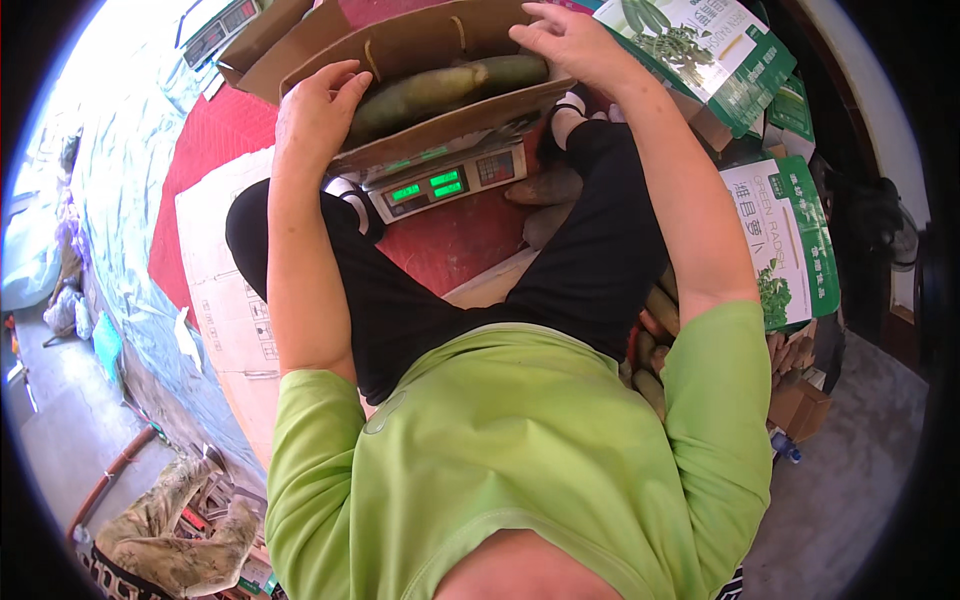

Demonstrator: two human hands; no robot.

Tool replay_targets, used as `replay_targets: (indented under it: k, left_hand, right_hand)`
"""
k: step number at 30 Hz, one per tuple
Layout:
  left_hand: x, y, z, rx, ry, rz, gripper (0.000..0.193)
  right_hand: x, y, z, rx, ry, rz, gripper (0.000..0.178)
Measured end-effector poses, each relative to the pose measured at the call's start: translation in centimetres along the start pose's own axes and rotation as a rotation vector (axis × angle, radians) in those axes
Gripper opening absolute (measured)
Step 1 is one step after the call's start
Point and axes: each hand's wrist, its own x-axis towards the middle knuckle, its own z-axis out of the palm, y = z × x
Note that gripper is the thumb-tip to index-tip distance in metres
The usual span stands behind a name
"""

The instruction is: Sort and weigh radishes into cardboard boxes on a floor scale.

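Note:
A brown cardboard box [455,115] with cord loops at its far side rests on a digital scale [445,182], whose display glows green. Long green radishes [425,98] lie inside the box. At its left end, my left hand [318,115] has its fingers and thumb bent around the cardboard edge. My right hand [580,45] is at the far right corner, fingers spread apart over the edge and holding nothing.
Green and white printed cartons [775,245] stand to my right, near more radishes [660,305] by my thigh. Other radishes [545,190] lie on the red sheet [430,245] beside the scale. Another scale [218,32] is at the far left. At lower left is a person in camouflage trousers [175,530].

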Motion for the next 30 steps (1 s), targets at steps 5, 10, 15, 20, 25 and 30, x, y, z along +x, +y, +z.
replay_targets:
  k: [5,10,15,20,25,30]
  left_hand:
    - [-0.2,0.2,-0.2,0.045,-0.028,0.015,0.039]
    - [-0.2,0.1,0.4,0.064,-0.052,0.045,0.038]
    - [0.0,-0.2,0.8,0.074,-0.066,0.021,0.039]
    - [-0.2,-0.1,0.8,0.091,-0.073,0.019,0.039]
    - [-0.1,-0.1,1.1,0.093,-0.072,0.04,0.038]
    - [-0.3,0.2,1.0,0.106,-0.075,0.047,0.037]
  right_hand:
    - [0.2,6.3,-1.1,0.241,0.257,0.064,0.037]
    - [-1.1,10.5,-3.1,0.435,0.307,0.333,0.036]
    - [-0.8,11.2,-3.6,0.604,0.342,0.32,0.025]
    - [-0.9,11.5,-4.5,0.683,0.485,0.373,0.026]
    - [-0.3,13.4,-5.6,0.775,0.607,0.444,0.027]
    - [-0.1,13.5,-5.8,0.842,0.797,0.456,0.029]
